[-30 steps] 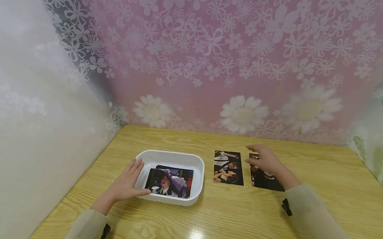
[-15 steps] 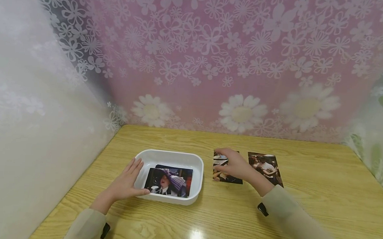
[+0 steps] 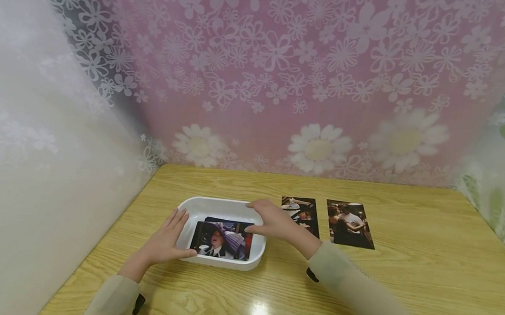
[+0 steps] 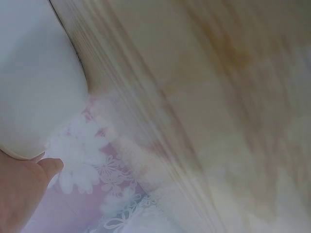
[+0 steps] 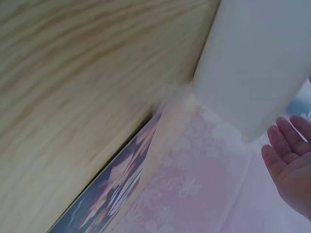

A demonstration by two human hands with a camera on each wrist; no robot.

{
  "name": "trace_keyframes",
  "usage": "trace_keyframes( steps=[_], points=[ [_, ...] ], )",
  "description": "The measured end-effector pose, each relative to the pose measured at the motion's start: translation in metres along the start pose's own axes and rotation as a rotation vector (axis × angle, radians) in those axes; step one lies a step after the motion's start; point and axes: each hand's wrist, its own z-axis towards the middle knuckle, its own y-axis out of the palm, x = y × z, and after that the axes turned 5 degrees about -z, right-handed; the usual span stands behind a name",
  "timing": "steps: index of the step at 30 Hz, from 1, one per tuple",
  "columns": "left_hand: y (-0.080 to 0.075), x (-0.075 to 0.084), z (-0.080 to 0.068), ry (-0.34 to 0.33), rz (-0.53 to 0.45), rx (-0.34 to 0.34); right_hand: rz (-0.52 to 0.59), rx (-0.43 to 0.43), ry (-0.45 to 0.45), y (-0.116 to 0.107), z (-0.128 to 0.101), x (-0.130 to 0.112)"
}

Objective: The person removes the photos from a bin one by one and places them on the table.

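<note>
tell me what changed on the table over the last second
The right hand left the far-right photo, passed over the middle photo and now sits at the right rim of the white tray, holding nothing. The left hand stayed flat against the tray's left side; both photos and the tray's photo stack did not move.

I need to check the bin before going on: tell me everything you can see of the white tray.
The white tray is a shallow rounded-corner rectangle, plastic by its look, sitting flat on the wooden table. Stacked photos lie inside. The left hand rests flat on its left rim; the right hand is at its right rim.
</note>
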Motion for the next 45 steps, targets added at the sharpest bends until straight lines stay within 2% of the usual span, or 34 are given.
trace_keyframes(
  steps=[6, 13, 17, 23, 29, 37, 45],
  points=[
    [0.0, 0.001, -0.001, 0.022, -0.001, 0.012, -0.095, -0.038, -0.044, 0.013, 0.014, -0.012],
    [0.0, 0.0, 0.0, 0.014, 0.001, 0.001, -0.252, -0.073, -0.098, 0.027, 0.029, -0.024],
    [0.0, 0.0, 0.0, 0.016, 0.009, -0.001, -0.287, -0.109, -0.116, 0.037, 0.033, -0.025],
    [-0.002, 0.002, -0.002, 0.028, 0.061, -0.012, -0.36, -0.154, -0.108, 0.045, 0.034, -0.026],
    [0.0, 0.0, -0.002, 0.059, 0.123, 0.006, -0.413, -0.215, -0.072, 0.045, 0.034, -0.029],
    [-0.001, 0.001, -0.001, 0.05, 0.127, -0.002, -0.491, -0.315, -0.01, 0.045, 0.035, -0.03],
    [0.0, 0.001, -0.001, 0.052, 0.144, -0.005, -0.519, -0.339, 0.006, 0.048, 0.034, -0.029]
  ],
)
